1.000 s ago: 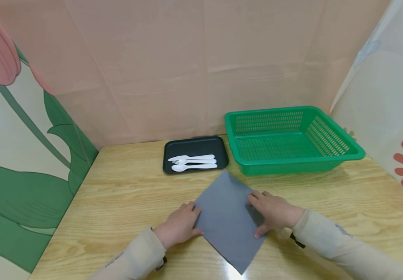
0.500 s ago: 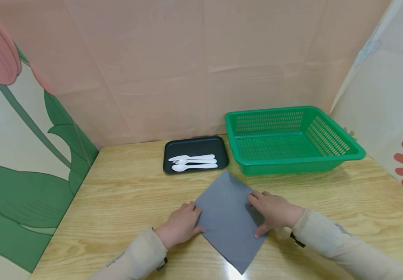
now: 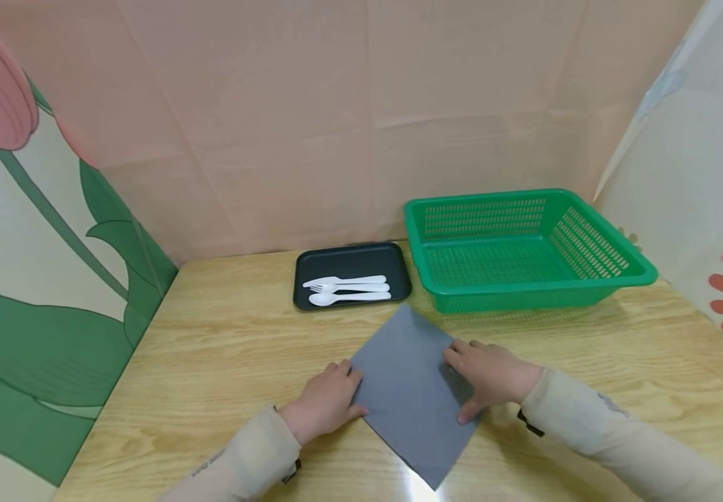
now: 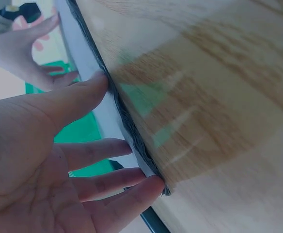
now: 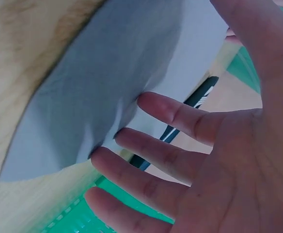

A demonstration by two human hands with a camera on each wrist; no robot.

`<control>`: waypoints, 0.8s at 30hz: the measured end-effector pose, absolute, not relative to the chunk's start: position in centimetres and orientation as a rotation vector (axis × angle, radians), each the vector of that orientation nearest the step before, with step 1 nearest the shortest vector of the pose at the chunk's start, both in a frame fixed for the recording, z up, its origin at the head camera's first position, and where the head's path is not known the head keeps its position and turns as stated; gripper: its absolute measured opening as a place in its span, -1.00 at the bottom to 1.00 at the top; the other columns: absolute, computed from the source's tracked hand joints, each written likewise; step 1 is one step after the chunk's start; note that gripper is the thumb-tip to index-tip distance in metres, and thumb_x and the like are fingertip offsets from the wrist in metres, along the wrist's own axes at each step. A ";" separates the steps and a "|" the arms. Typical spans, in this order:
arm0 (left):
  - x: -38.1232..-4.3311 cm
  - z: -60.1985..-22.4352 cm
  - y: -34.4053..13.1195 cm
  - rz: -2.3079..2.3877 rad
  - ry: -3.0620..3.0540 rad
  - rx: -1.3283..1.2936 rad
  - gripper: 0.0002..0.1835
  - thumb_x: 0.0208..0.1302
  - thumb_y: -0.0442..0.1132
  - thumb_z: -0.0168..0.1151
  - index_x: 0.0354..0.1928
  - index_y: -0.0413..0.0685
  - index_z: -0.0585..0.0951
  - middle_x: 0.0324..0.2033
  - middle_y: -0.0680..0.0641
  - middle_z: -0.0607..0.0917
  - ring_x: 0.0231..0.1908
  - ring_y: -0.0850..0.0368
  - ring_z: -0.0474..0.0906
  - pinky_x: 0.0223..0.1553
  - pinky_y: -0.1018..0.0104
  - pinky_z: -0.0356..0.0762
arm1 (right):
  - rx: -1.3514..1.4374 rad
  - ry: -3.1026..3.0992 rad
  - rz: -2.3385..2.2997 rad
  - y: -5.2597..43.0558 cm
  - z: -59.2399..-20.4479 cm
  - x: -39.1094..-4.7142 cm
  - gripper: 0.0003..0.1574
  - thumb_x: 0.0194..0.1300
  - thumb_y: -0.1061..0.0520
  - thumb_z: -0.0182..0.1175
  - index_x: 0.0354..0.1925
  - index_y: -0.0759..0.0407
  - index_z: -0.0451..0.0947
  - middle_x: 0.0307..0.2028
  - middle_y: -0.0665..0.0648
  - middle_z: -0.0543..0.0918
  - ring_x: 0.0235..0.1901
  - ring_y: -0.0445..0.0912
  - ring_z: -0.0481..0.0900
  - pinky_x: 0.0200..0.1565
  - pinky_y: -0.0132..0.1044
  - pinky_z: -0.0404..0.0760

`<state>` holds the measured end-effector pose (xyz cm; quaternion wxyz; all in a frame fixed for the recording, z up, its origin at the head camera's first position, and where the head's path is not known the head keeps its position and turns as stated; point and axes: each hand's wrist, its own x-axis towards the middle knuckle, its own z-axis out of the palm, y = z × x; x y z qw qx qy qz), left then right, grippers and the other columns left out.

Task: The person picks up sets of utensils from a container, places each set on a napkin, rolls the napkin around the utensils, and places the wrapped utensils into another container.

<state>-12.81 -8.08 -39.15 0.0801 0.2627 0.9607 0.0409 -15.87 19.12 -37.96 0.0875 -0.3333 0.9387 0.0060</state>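
A folded grey cloth napkin (image 3: 408, 397) lies flat on the wooden table, turned so one corner faces the tray. My left hand (image 3: 325, 404) touches its left edge with thumb and fingertips. In the left wrist view the layered edge of the napkin (image 4: 127, 121) runs along those fingertips. On the opposite side, my right hand (image 3: 489, 376) rests its fingers and thumb on the napkin near its right edge. The right wrist view has these fingers (image 5: 165, 150) spread and fairly straight, their tips on the napkin (image 5: 93, 92), which wrinkles slightly there.
Behind the napkin sits a black tray (image 3: 355, 259) with a white plastic knife (image 3: 355, 280), fork (image 3: 361, 287) and spoon (image 3: 355, 298). A green plastic basket (image 3: 524, 284) stands at the back right, beside the tray. A pink sheet (image 3: 273, 139) hangs behind the table.
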 end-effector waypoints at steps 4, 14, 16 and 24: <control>-12.8 -39.1 -8.1 0.118 2.883 0.799 -0.40 0.11 0.08 0.29 0.07 -0.21 0.51 0.01 -0.20 0.54 -0.06 -0.04 0.51 -0.16 0.16 0.59 | -1.029 2.822 0.044 19.1 -37.8 -16.0 -0.08 -0.36 -0.34 0.48 -0.15 0.18 0.44 -0.22 0.13 0.50 -0.36 -0.02 0.48 -0.47 -0.15 0.49; -12.9 -38.9 -8.0 0.104 2.872 0.782 -0.38 0.11 0.09 0.29 0.09 -0.21 0.50 0.04 -0.20 0.53 -0.03 -0.05 0.51 -0.16 0.15 0.59 | -1.181 2.875 0.066 18.3 -37.0 -17.0 -0.42 -0.13 -0.23 0.41 -0.33 0.15 0.48 -0.45 0.02 0.48 -0.48 -0.11 0.47 -0.47 -0.21 0.47; -12.9 -38.8 -7.9 0.107 2.868 0.775 -0.38 0.11 0.08 0.29 0.10 -0.20 0.50 0.05 -0.20 0.52 -0.02 -0.05 0.51 -0.16 0.14 0.59 | -1.180 2.871 0.045 18.1 -36.7 -17.3 -0.48 -0.09 -0.18 0.40 -0.35 0.16 0.48 -0.46 0.02 0.48 -0.48 -0.12 0.46 -0.45 -0.22 0.47; -13.0 -38.9 -7.9 0.109 2.870 0.777 -0.39 0.10 0.09 0.30 0.08 -0.20 0.51 0.04 -0.19 0.53 -0.04 -0.05 0.51 -0.18 0.15 0.60 | -1.179 2.911 0.022 17.2 -35.7 -18.0 -0.60 -0.02 -0.09 0.39 -0.42 0.15 0.48 -0.51 0.01 0.49 -0.53 -0.15 0.45 -0.53 -0.28 0.43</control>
